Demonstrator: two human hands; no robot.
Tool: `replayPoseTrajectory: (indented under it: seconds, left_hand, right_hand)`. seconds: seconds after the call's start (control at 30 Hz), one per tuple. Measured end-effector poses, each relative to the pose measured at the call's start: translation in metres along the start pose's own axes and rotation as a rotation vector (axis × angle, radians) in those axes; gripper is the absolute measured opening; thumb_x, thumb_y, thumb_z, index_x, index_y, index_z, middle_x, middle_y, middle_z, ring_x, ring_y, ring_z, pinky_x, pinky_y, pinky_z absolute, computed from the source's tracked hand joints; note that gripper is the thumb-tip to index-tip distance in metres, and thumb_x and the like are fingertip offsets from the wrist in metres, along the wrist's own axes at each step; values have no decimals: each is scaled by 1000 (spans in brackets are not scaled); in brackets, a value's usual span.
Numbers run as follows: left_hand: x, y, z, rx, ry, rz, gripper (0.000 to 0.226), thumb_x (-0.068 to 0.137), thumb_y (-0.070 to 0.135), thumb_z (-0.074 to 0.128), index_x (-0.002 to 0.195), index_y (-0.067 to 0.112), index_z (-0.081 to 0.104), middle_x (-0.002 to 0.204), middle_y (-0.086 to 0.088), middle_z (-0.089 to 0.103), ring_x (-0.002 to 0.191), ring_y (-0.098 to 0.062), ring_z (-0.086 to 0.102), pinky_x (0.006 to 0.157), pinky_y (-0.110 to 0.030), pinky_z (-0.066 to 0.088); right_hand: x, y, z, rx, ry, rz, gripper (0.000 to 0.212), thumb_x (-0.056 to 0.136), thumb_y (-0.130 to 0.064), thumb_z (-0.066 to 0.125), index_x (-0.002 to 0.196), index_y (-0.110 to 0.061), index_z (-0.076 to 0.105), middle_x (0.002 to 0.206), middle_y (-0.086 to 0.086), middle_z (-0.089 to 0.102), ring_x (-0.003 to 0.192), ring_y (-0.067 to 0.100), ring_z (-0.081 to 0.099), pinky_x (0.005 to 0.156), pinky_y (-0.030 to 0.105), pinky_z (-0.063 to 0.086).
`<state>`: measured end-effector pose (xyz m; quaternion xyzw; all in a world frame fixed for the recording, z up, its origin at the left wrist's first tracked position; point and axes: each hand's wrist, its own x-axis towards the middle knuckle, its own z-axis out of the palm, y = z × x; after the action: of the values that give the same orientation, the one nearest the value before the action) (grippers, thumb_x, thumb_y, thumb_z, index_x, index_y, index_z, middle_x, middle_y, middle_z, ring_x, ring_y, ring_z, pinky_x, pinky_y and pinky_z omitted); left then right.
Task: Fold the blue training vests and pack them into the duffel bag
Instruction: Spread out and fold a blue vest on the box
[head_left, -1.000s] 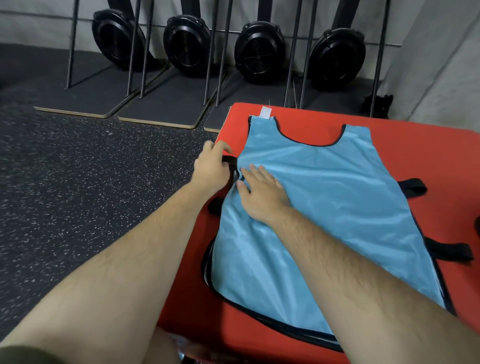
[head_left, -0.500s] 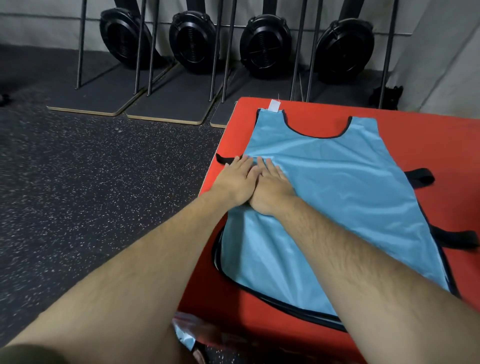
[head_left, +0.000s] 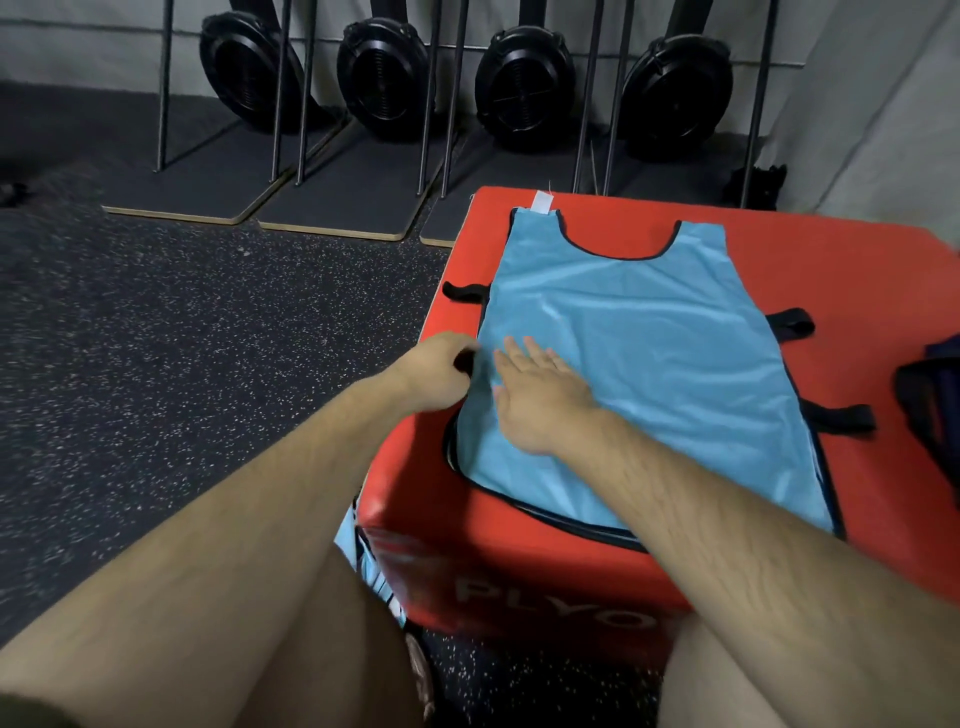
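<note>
Left hand (head_left: 439, 376) grip curled on strap (head_left: 464, 362) at vest (head_left: 649, 364) edge; right hand (head_left: 540, 400) flat on vest.

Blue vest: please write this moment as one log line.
vest flat on red box | left hand grips side strap | right hand presses vest

- A single camera, worn on the person's head, looks forward and steeply down.
- It hangs close over the red box (head_left: 519, 582); the blue vest (head_left: 649, 364) on top sits right of centre.
- Both forearms (head_left: 260, 519) enter from the bottom edge.
- The wide lens takes in floor (head_left: 208, 364) at left and black machines (head_left: 524, 83) by the far wall.
</note>
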<state>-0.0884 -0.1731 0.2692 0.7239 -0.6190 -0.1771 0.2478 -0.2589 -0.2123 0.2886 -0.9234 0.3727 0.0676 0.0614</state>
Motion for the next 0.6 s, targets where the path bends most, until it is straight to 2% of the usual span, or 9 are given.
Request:
replayPoseTrajectory:
  seconds: [0.1,0.2,0.3,0.33,0.37,0.43,0.5,0.53,0.6]
  left_hand:
    - [-11,-7,6,5,92,37,45,75,16,57,119,6,66,114,-14,66,109,-29,61,100,-31,44]
    - [-12,-8,8,-29,182,92,34,82,6,66,116,6,66,109,-13,62,105,-25,59,96,-19,38]
    - [-15,-5,0,-95,256,87,35,82,1,66,116,10,65,105,-3,50,96,-13,52,88,-5,33]
    - [-16,-7,-4,-94,268,72,35,82,1,64,116,12,64,105,-1,46,94,-13,51,86,-5,35]
    - [-17,-11,-8,-64,273,43,35,82,1,62,115,12,64,106,-1,45,94,-16,53,87,-10,39]
    - [-19,-18,-13,119,264,-54,35,83,5,57,117,14,63,115,-6,46,103,-26,53,94,-33,45]
    - [-22,-15,-15,337,203,-186,44,83,7,55,126,15,59,127,-9,44,116,-33,46,98,-42,39]
    - [-25,-8,-15,376,183,-176,50,82,8,54,131,16,57,131,-9,44,120,-34,44,101,-43,36]
    - [-30,10,-10,319,189,19,58,76,13,49,134,12,57,136,-9,49,124,-33,45,104,-40,34]
  right_hand:
    - [-16,-12,17,76,-6,18,59,109,-35,20,161,-14,2,169,1,-5,155,19,-5,125,38,-1]
    - [-23,-19,27,130,4,39,61,108,-39,21,160,-13,1,169,2,-2,155,20,-3,125,38,1]
    - [-27,-19,25,150,0,32,64,107,-44,23,161,-14,3,169,3,-1,155,21,-2,126,38,2]
    - [-28,-18,24,145,-1,28,64,107,-45,22,161,-15,4,169,2,-1,155,20,-2,126,37,1]
    - [-28,-16,24,138,0,27,64,107,-45,22,161,-16,4,169,1,-1,155,20,-2,125,36,1]
    - [-28,-14,23,130,6,30,63,107,-47,22,161,-20,6,169,0,1,155,19,0,124,36,2]
    - [-27,-15,23,120,12,37,62,106,-49,22,161,-24,7,169,-1,2,155,20,2,124,38,4]
    - [-26,-16,24,110,12,39,62,106,-49,22,161,-25,8,169,-1,2,155,20,2,124,39,5]
    - [-24,-18,27,80,30,43,62,105,-51,22,161,-26,10,169,-1,3,155,21,2,124,40,6]
